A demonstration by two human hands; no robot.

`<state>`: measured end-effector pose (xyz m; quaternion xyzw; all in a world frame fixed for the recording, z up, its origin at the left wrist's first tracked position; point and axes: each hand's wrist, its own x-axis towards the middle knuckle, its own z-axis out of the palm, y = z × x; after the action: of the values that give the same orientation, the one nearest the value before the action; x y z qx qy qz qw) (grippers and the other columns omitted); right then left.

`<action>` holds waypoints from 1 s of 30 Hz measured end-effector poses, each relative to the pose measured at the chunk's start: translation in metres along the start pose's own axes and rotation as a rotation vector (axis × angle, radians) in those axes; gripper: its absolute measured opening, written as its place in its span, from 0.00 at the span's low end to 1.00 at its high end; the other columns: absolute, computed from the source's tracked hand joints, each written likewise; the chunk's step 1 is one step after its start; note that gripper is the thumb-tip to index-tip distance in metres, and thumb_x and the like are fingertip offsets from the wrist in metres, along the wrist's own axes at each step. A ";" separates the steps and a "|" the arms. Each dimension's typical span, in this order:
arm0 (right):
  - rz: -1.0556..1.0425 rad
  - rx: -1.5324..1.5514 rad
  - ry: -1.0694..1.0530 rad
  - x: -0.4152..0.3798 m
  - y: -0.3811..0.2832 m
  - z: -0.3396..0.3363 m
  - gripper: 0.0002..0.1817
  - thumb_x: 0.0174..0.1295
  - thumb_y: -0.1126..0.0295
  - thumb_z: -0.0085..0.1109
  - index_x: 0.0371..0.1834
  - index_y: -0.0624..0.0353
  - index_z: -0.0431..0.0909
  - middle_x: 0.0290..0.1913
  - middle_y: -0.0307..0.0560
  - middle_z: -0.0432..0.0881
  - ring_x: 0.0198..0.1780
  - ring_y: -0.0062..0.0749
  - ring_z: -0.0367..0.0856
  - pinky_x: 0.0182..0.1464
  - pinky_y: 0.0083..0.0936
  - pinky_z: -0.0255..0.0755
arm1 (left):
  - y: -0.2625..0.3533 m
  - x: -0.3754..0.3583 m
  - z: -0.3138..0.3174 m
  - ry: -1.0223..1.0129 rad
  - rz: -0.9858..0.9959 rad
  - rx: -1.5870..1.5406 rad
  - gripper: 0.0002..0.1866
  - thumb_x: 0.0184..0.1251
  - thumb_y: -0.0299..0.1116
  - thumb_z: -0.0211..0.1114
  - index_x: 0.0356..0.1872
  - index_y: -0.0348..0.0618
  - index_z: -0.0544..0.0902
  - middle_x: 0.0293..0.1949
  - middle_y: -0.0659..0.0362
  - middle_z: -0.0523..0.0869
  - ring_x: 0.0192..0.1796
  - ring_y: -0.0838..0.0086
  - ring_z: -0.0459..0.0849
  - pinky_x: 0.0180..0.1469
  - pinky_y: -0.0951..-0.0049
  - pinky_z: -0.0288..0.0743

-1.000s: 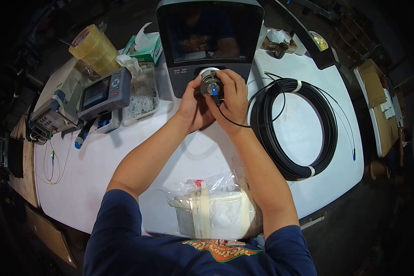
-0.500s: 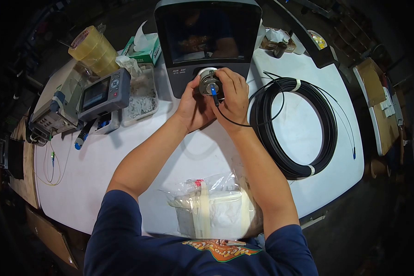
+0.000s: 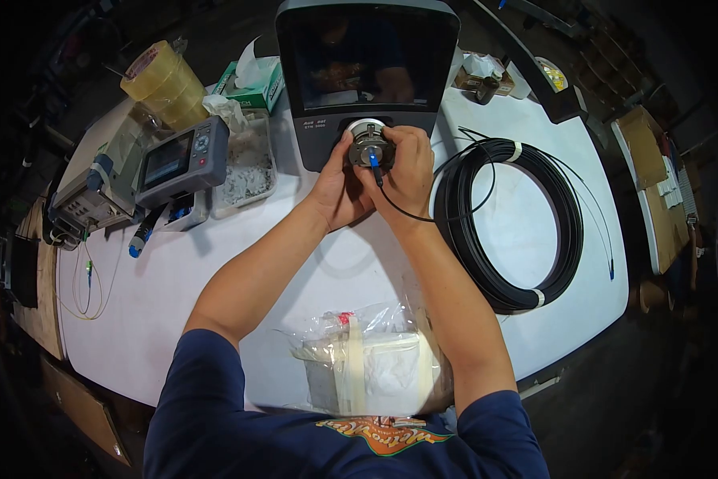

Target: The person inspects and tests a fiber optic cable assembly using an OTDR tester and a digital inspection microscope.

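A screened device (image 3: 367, 60) with a dark display stands at the table's far side. On its front sits a round metal connector holder (image 3: 368, 142), with a blue fibre-optic connector (image 3: 374, 160) in its face. My left hand (image 3: 337, 191) holds the holder's left side, thumb on its rim. From the right, my right hand (image 3: 407, 172) grips the holder with bent fingers; some fingertips are hidden behind it. From the connector, a thin black cable (image 3: 407, 212) runs under my right hand to a black cable coil (image 3: 447, 215) on the white table (image 3: 335, 279).
At left are a handheld tester (image 3: 182, 164), a grey instrument (image 3: 95, 188), a tub of scraps (image 3: 247, 172), tape rolls (image 3: 163, 84) and a wipe box (image 3: 251, 96). A clear plastic bag (image 3: 375, 359) lies near my body. A small bottle (image 3: 487, 88) stands far right.
The view has shifted slightly, so the device sits a little further right. My right fingers have moved a little from the holder's top toward its right side. The connector stays in the holder.
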<state>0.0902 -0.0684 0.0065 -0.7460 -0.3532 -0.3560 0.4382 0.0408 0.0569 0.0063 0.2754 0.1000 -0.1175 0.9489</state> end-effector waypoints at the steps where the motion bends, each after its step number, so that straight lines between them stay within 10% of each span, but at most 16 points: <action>1: 0.013 0.000 0.013 0.000 0.000 0.002 0.36 0.41 0.75 0.77 0.60 0.60 0.77 0.53 0.50 0.81 0.53 0.51 0.80 0.54 0.42 0.70 | -0.001 0.003 -0.003 -0.002 -0.003 0.002 0.32 0.71 0.65 0.60 0.61 0.48 0.77 0.55 0.57 0.84 0.55 0.65 0.85 0.63 0.58 0.79; 25: -0.169 0.095 0.012 0.005 -0.004 -0.004 0.45 0.44 0.82 0.73 0.73 0.60 0.70 0.58 0.58 0.80 0.58 0.55 0.80 0.59 0.41 0.77 | 0.001 0.005 -0.006 0.005 0.004 -0.008 0.34 0.72 0.68 0.54 0.65 0.53 0.79 0.61 0.58 0.84 0.64 0.63 0.82 0.70 0.55 0.73; 30: -0.136 0.118 -0.038 0.003 -0.004 -0.005 0.47 0.44 0.82 0.73 0.74 0.59 0.69 0.58 0.57 0.79 0.57 0.53 0.81 0.58 0.39 0.78 | 0.000 0.002 -0.003 0.011 -0.013 0.030 0.35 0.70 0.70 0.57 0.58 0.47 0.80 0.48 0.60 0.85 0.53 0.70 0.84 0.60 0.65 0.79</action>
<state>0.0875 -0.0707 0.0128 -0.6997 -0.4318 -0.3492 0.4494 0.0421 0.0585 0.0035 0.2898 0.1052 -0.1239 0.9432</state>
